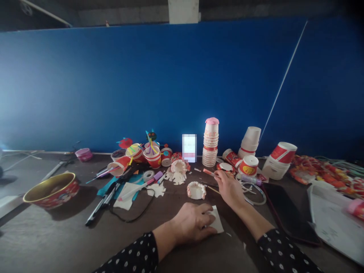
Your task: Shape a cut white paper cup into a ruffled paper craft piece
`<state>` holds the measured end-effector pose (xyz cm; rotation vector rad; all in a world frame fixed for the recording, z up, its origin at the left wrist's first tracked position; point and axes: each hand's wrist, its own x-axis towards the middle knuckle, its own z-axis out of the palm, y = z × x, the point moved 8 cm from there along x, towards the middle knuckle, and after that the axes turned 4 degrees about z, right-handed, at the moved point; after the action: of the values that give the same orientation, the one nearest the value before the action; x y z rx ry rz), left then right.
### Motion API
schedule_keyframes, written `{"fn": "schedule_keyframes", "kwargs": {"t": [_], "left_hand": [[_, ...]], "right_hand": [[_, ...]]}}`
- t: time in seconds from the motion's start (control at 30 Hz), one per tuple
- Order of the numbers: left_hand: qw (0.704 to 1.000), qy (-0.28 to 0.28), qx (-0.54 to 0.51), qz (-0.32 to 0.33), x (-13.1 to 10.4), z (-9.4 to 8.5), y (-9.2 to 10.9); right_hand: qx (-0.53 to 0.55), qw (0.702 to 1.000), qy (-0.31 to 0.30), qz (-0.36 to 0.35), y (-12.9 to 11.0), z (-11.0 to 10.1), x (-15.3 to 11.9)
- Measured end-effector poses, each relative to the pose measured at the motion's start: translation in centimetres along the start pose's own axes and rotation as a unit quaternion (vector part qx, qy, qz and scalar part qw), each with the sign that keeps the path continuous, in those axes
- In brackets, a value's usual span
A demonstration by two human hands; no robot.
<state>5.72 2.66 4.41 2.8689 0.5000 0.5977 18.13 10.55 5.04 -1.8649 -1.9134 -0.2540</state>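
Observation:
My left hand [195,223] lies low over a piece of white paper [218,220], its curved fingers holding the sheet against the table. Farther forward, my right hand [228,186] is closed at the fingertips on a slim orange pen [209,172]; part of the pen is hidden by the fingers. Between the hands and slightly beyond them sits a cut-down paper cup [196,190] with a curled rim. A thin stick [212,189] lies beside the right hand. Behind is another cut paper cup [178,172] with its strips splayed outward.
A tall stack of paper cups [210,148] rises near the blue partition [159,83]. More cups [248,165] stand to the right. A dark phone [287,212] lies beside my right forearm. Leftward are cup crafts [152,156], a black pen [98,208] and a gold-lined bowl [52,191].

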Motion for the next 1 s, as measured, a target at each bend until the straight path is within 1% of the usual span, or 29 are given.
{"fn": "schedule_keyframes", "kwargs": {"t": [0.07,0.13,0.17,0.23,0.27,0.3,0.37,0.43,0.53,0.63,0.7,0.8,0.9,1.0], "left_hand": [[0.997,0.066,-0.036,-0.015,-0.1,-1.0,-0.5],[0.984,0.151,-0.071,-0.057,-0.5,-2.1,-1.7],[0.974,0.193,-0.085,-0.087,-0.8,-2.6,-2.6],[0.947,0.261,-0.104,-0.153,-1.7,-3.2,-4.2],[0.933,0.284,-0.119,-0.184,-2.1,-3.3,-5.0],[0.923,0.297,-0.142,-0.198,-2.3,-3.3,-5.4],[0.914,0.302,-0.184,-0.198,-2.4,-3.1,-5.8],[0.918,0.293,-0.203,-0.173,-2.1,-3.1,-5.5],[0.925,0.294,-0.190,-0.146,-1.9,-3.5,-5.1],[0.916,0.311,-0.198,-0.160,-2.1,-3.6,-5.5],[0.909,0.315,-0.209,-0.174,-2.2,-3.4,-6.0],[0.904,0.320,-0.211,-0.189,-2.3,-3.1,-6.6],[0.899,0.331,-0.210,-0.195,-2.4,-2.9,-7.0],[0.900,0.329,-0.213,-0.191,-2.5,-2.8,-7.2]], "right_hand": [[0.096,0.995,0.039,-0.014,-0.2,-1.0,-0.1],[0.210,0.977,0.048,-0.014,-0.2,-1.6,-0.1],[0.262,0.964,0.032,-0.009,-0.2,-1.6,-0.2],[0.367,0.930,-0.022,-0.001,-0.5,-1.4,-0.3],[0.410,0.910,-0.058,-0.005,-1.0,-1.3,-0.5],[0.446,0.890,-0.096,-0.009,-1.5,-1.1,-0.7],[0.498,0.849,-0.177,-0.017,-2.5,-0.6,-1.3],[0.526,0.819,-0.230,-0.019,-3.2,-0.2,-1.9],[0.556,0.789,-0.262,0.003,-3.3,0.4,-2.3],[0.587,0.757,-0.285,0.039,-3.1,1.3,-2.4],[0.591,0.748,-0.296,0.058,-2.9,1.7,-2.4],[0.577,0.748,-0.319,0.077,-2.8,2.0,-2.6],[0.557,0.749,-0.349,0.078,-3.1,2.0,-3.0],[0.549,0.749,-0.364,0.074,-3.3,1.8,-3.3]]}}
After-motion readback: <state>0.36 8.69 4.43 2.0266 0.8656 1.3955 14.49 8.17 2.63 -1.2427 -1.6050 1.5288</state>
